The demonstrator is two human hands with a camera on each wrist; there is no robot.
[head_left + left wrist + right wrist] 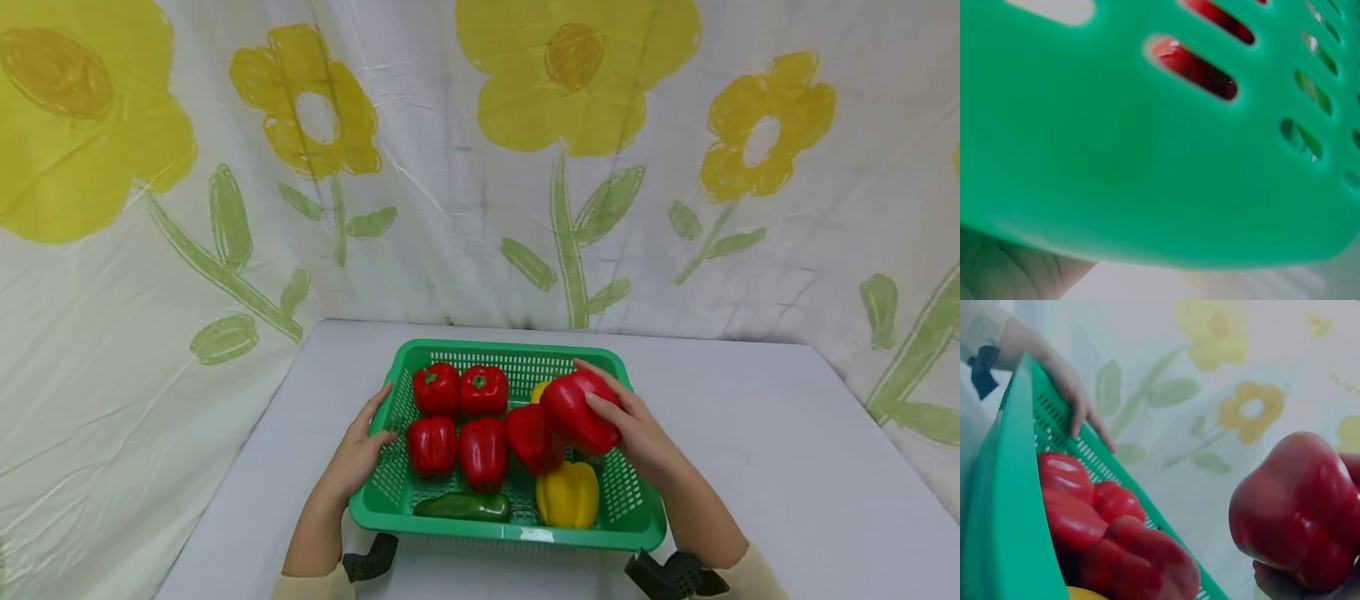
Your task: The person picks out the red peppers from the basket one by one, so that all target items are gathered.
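Note:
My right hand [637, 429] holds a red bell pepper [576, 410] above the right side of a green plastic basket [525, 533]. Fingers and thumb go round the pepper, which also fills the right of the right wrist view. At the basket's left rim, my left hand [362, 454] grips the edge, thumb on the inner side. Several more red bell peppers [483, 454] lie inside the basket. A yellow bell pepper [567, 496] sits near its front right corner, and a long green pepper [465, 507] lies along the front. Another yellow piece is mostly hidden behind the held pepper.
The basket stands on a white-covered table [750, 433]. Behind it hangs a white curtain [435, 250] with painted yellow flowers. Dark straps [671, 575] are on both wrists. In the left wrist view, the slotted basket wall [1116, 156] fills most of the picture.

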